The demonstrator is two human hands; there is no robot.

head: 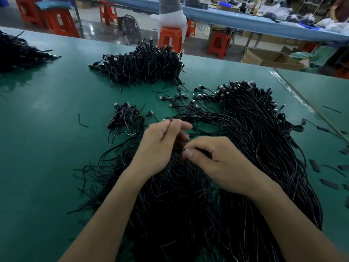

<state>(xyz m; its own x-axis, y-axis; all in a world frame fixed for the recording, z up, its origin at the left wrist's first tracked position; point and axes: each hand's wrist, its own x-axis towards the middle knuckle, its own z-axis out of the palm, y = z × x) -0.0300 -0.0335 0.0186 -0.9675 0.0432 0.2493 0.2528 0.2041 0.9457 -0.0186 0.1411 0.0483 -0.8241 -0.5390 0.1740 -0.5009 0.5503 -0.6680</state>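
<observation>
A big heap of loose black USB cables covers the green table in front of me, plugs fanned out at its far end. My left hand holds one thin black cable, which runs across its back from thumb to index finger. My right hand hovers over the heap with thumb and fingers curled, pinching cable strands. A small coiled bundle of cables lies just left of my left hand.
A large pile of coiled cables sits farther back; another dark pile lies far left. Small black flat pieces are scattered at the right. Beyond the table stand orange stools, cardboard boxes and a seated person.
</observation>
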